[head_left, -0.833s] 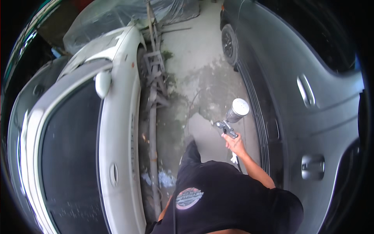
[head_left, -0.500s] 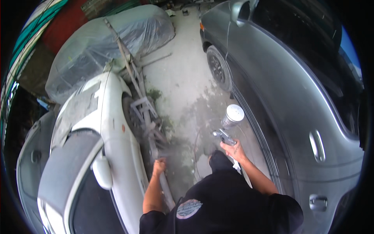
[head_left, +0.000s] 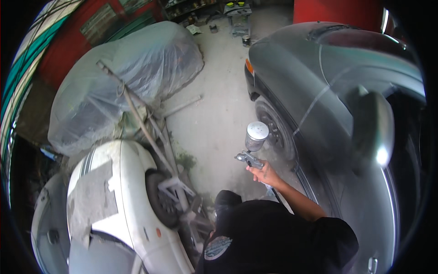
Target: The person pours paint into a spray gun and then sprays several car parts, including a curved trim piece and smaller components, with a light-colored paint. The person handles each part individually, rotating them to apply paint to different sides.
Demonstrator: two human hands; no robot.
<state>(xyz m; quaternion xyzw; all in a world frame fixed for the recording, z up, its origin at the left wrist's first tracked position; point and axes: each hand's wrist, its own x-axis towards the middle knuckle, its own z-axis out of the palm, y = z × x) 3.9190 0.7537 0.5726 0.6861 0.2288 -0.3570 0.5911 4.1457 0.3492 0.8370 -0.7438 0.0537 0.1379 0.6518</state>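
Head view, my right hand (head_left: 264,174) clamped around one spray gun (head_left: 256,142) over the floor (head_left: 219,114), beside one grey car (head_left: 315,102), my left hand I cannot tell, two bowls (head_left: 230,4) along one table's (head_left: 238,10) far edge.

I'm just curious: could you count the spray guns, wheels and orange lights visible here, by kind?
Spray gun: 1, in the right hand
Wheels: 2, one on the white car, one on the grey vehicle
Orange lights: 2, one on each of those
Total: 5
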